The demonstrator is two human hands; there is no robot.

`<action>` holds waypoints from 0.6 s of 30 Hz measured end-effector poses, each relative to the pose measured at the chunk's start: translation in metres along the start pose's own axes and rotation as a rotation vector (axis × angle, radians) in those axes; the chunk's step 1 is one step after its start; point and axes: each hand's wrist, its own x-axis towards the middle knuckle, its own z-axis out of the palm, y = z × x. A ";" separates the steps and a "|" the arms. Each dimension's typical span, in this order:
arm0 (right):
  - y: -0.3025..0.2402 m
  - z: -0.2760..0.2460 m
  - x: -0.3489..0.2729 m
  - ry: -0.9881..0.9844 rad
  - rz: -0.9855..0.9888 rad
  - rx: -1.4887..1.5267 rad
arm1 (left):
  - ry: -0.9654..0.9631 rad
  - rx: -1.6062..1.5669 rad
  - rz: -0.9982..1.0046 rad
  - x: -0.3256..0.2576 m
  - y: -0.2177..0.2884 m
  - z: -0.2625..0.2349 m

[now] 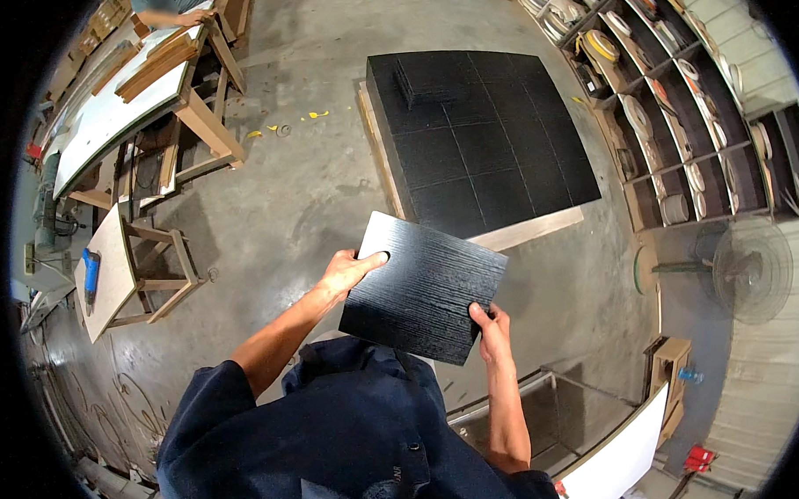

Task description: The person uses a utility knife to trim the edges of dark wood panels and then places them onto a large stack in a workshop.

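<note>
Two hands, one panel: the left hand (346,271) and right hand (490,327) carry a single black wood-grain panel (423,288) in front of the body, above the concrete floor (292,192).
Left grip: fingers pressed on the panel's upper left edge, thumb lying over its top face.
Right grip: thumb over the lower right edge, fingers hidden beneath; pinching the panel.
Panel position: held in the air, tilted, just short of the stack of black panels (484,137); not touching it.
Handling advice: judged from the hold, opposite edges are well chosen; keeping the panel level and lowering it flat, edges lined up with the panels below, would spare the finished face from scuffing.
Stack: one block of black panels on a pale base board (526,232); its top shows a grid of panels, about four across, with one smaller pile raised at the far left corner.
Worktops: two in view, a long white worktop (118,118) with wooden strips on it, and a small pale worktop (110,268) carrying one blue tool (90,265).
Other items: one shelf unit (676,108) of tape rolls, too many to count; one floor fan (752,268); another person's arm (167,18) at the far worktop.
</note>
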 end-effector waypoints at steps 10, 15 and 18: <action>-0.082 -0.001 0.205 -0.043 0.131 -0.158 | 0.187 0.141 -0.097 0.122 0.051 0.032; -0.120 0.003 0.301 -0.052 0.221 -0.310 | 0.170 -0.022 0.022 0.212 0.048 0.045; -0.130 0.004 0.359 -0.049 0.246 -0.323 | 0.164 -0.024 -0.062 0.266 0.063 0.058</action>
